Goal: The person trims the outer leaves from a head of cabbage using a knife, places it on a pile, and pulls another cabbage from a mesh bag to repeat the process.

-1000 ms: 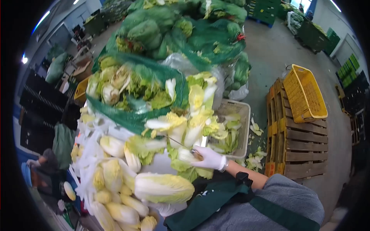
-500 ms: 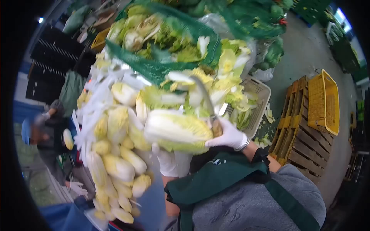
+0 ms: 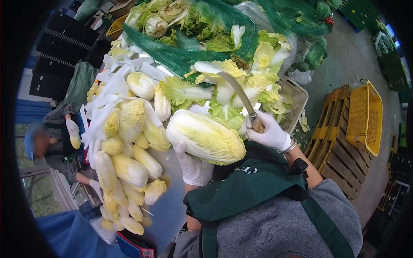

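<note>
A large napa cabbage (image 3: 202, 136) with a white base and pale yellow-green leaves lies across my gloved left hand (image 3: 194, 167). The thumb shows at its near left side, and the other fingers are hidden beneath it. My gloved right hand (image 3: 272, 134) is closed around the wooden handle of a curved knife (image 3: 238, 91). Its blade points up and away, over loose cabbage leaves (image 3: 185, 92). The right hand is just beyond the cabbage's leafy right end. Left of the cabbage is a heap of smaller trimmed cabbages (image 3: 129, 170).
A green mesh bag (image 3: 172, 64) of leaves lies at the back. A pale crate (image 3: 300, 101) with scraps stands right, then a wooden pallet (image 3: 337, 146) and yellow crate (image 3: 365, 118). At left a co-worker's gloved hand (image 3: 72, 128) holds a small cabbage.
The cabbage has turned, its leafy end now lower and nearer me. My right hand and knife have shifted right, off that end. The co-worker's hands have moved.
</note>
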The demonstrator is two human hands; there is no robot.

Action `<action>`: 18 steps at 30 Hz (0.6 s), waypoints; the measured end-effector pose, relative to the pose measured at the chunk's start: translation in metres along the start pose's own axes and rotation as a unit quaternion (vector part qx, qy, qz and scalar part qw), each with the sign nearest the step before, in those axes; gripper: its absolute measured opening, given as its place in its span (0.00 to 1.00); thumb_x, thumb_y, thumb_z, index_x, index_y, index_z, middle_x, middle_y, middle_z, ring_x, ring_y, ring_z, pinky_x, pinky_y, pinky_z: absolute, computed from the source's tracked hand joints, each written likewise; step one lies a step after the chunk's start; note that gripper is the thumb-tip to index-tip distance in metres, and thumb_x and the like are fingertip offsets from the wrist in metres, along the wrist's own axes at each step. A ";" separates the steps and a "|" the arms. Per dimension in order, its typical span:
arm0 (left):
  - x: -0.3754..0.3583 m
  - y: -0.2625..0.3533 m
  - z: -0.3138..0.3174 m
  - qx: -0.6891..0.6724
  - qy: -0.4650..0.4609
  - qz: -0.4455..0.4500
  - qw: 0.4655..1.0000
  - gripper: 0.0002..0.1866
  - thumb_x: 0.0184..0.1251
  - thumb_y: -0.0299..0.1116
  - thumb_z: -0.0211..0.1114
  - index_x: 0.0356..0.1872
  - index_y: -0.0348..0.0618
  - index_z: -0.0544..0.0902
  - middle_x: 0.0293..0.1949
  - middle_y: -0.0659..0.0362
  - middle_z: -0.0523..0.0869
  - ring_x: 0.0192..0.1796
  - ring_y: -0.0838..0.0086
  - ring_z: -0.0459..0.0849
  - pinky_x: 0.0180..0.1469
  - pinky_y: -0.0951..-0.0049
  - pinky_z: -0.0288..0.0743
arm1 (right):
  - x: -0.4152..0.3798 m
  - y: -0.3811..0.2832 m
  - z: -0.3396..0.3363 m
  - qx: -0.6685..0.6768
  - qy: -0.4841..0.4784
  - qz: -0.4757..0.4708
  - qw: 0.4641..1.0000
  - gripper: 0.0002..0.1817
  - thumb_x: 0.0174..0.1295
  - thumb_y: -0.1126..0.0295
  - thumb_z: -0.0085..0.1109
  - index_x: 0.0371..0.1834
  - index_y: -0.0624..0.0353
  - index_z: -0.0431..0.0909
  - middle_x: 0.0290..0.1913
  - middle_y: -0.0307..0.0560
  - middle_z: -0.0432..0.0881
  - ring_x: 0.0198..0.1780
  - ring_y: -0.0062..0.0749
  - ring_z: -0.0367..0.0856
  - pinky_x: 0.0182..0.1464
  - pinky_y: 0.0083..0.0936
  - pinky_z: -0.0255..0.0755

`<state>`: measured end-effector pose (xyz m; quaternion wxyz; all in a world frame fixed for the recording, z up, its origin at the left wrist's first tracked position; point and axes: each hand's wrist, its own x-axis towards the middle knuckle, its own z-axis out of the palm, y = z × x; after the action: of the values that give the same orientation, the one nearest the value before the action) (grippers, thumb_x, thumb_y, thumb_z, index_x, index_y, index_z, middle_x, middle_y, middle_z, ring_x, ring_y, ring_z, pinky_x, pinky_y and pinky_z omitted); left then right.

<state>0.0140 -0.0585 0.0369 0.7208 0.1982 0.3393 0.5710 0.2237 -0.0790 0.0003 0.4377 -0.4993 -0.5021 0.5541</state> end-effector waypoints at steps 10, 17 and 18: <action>0.004 0.000 -0.017 0.052 -0.006 0.017 0.999 0.52 0.44 0.45 0.72 0.71 0.47 0.52 0.63 0.53 0.64 0.65 0.60 0.66 0.66 0.55 0.65 | 0.001 -0.002 0.005 -0.001 -0.141 0.023 0.990 0.22 0.49 0.65 0.72 0.39 0.58 0.67 0.28 0.32 0.67 0.32 0.15 0.65 0.37 0.18 0.65; 0.005 0.003 -0.006 0.080 0.015 0.061 0.995 0.54 0.41 0.45 0.72 0.71 0.47 0.52 0.62 0.54 0.65 0.64 0.61 0.67 0.65 0.57 0.66 | 0.000 -0.020 0.024 -0.076 -0.071 -0.028 0.994 0.27 0.44 0.63 0.78 0.37 0.57 0.66 0.24 0.31 0.67 0.27 0.16 0.63 0.31 0.17 0.63; 0.006 0.004 -0.004 0.100 0.015 0.073 0.992 0.54 0.40 0.45 0.72 0.71 0.46 0.52 0.62 0.54 0.65 0.63 0.61 0.68 0.65 0.57 0.66 | 0.002 -0.017 0.024 -0.079 -0.095 -0.023 0.992 0.28 0.46 0.63 0.76 0.42 0.59 0.66 0.26 0.32 0.68 0.29 0.17 0.64 0.33 0.18 0.64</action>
<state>0.0096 -0.0523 0.0353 0.6489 0.2848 0.3900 0.5880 0.1992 -0.0781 0.0171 0.3591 -0.4658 -0.5952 0.5476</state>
